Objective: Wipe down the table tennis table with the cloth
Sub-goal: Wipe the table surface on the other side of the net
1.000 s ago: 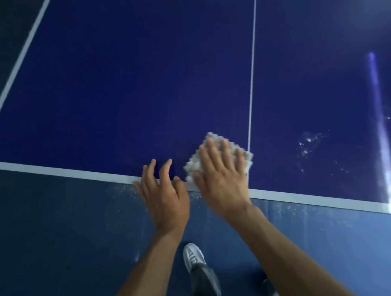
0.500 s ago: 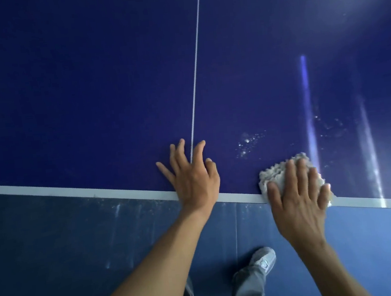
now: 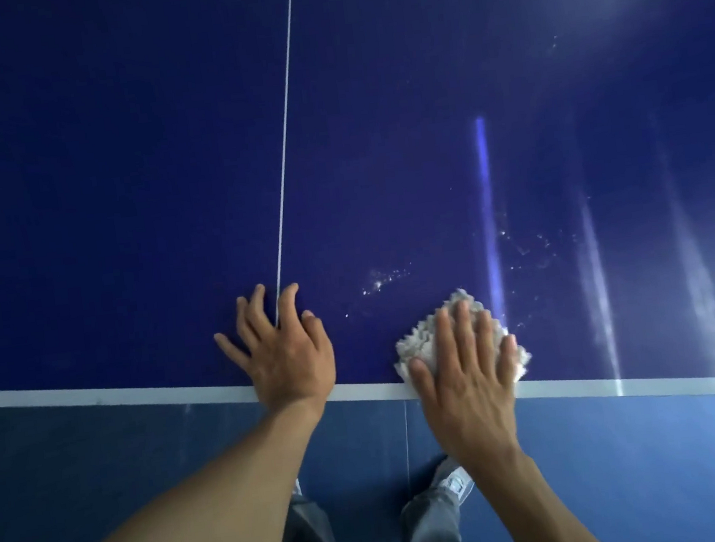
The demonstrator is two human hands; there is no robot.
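Left hand (image 3: 285,358): yours, released, fingers spread flat on the table (image 3: 119,207), across the centre line (image 3: 285,146), lower middle.
Right hand (image 3: 464,383): your straight fingers press the cloth (image 3: 420,339).
Cloth: white, bunched, on the table's near edge, lower right of centre.

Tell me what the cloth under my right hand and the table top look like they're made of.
Cloth: white and shaggy with nubby tufts along its edges, so likely microfibre or chenille; the exact fibre is unclear. Table top: hard, smooth, dark blue glossy coating, since it mirrors light streaks and droplets sit on it; the core beneath is hidden.
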